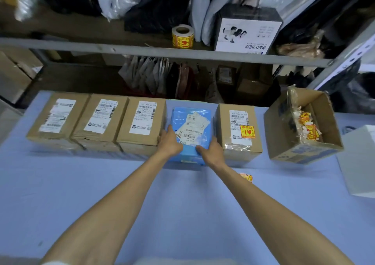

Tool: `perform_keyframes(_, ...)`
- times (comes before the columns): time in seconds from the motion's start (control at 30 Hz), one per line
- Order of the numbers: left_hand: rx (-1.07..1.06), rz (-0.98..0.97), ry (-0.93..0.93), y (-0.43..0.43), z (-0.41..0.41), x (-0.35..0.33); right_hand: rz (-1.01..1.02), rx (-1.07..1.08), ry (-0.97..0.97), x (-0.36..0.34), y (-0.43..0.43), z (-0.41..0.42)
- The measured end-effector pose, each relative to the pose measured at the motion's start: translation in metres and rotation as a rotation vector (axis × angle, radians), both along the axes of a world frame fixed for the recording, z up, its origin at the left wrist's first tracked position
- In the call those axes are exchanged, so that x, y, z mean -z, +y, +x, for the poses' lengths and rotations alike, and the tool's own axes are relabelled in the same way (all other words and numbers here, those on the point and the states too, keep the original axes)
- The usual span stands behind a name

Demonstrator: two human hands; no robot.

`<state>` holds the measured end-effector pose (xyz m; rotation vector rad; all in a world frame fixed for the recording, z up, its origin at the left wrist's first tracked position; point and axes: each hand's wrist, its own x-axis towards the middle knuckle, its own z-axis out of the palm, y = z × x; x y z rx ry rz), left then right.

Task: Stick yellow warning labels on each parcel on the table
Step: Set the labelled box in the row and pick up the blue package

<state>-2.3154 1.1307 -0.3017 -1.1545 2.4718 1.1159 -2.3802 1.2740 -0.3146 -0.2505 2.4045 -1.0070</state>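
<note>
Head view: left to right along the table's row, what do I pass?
Left cardboard parcel, second cardboard parcel, third cardboard parcel, blue mailer parcel, cardboard parcel with yellow label, open carton of label scraps, white box.

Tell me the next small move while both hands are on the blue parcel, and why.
Probably free the right hand and pick up the loose yellow label on the table beside that forearm. Both it and the left hand hold the blue parcel, which shows no yellow label; only the box on its right has one.
</note>
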Motion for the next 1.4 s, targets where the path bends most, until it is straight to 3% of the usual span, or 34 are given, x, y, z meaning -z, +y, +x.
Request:
perform_keyframes(0.2, 0.06, 0.045, 0.052, 0.009, 0.02, 0.014, 0.153, -0.067, -0.017, -0.008, 0.007, 0.002)
perform_keyframes(0.4, 0.059, 0.251, 0.206, 0.007, 0.05, 0.035, -0.028, 0.002, -0.101, -0.006, 0.019, 0.02)
perform_keyframes(0.67, -0.024, 0.465, 0.193, 0.022, 0.107, 0.018, -0.137, 0.033, -0.287, -0.004, 0.053, 0.053)
perform_keyframes(0.87, -0.057, 0.486, 0.18, 0.032, 0.143, 0.018, -0.174, 0.046, -0.349, 0.002, 0.064, 0.087)
perform_keyframes(1.03, -0.018, 0.448, 0.247, 0.034, 0.168, 0.014, -0.184, 0.076, -0.226, 0.019, 0.077, 0.119)
perform_keyframes(1.4, -0.069, 0.455, 0.291, 0.07, 0.183, 0.013, -0.314, 0.136, -0.254, 0.02, 0.114, 0.145)
